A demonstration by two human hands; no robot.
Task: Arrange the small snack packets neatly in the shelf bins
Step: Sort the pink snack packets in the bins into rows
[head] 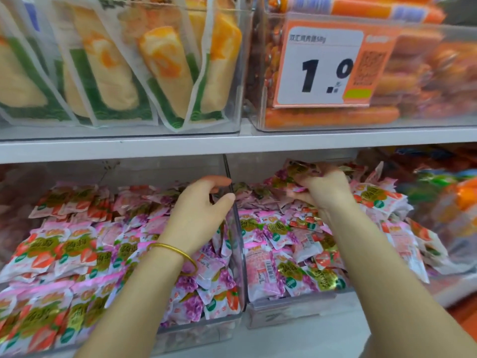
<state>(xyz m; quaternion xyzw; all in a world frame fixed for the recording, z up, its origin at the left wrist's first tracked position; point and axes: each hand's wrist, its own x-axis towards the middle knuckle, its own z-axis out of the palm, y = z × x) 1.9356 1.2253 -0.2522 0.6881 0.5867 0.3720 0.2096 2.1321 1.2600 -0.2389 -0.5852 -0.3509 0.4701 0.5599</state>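
Two clear plastic bins on the lower shelf hold many small pink snack packets. The left bin [227, 325] has strawberry packets [44, 254] in rows and purple grape packets [191, 298] near its right wall. The right bin [291, 308] holds a loose mix of packets [289, 270]. My left hand [201, 210], with a gold bangle on the wrist, hovers over the wall between the bins, fingers loosely curled and holding nothing. My right hand [322, 189] grips a bunch of several purple packets [296, 170] raised above the back of the right bin.
The white shelf board [232, 146] runs just above my hands. On it stand a clear bin of cake packs [116, 73] and a bin of orange sausages [335, 117] with a price tag [322, 68]. Further bagged goods [449, 202] lie to the right.
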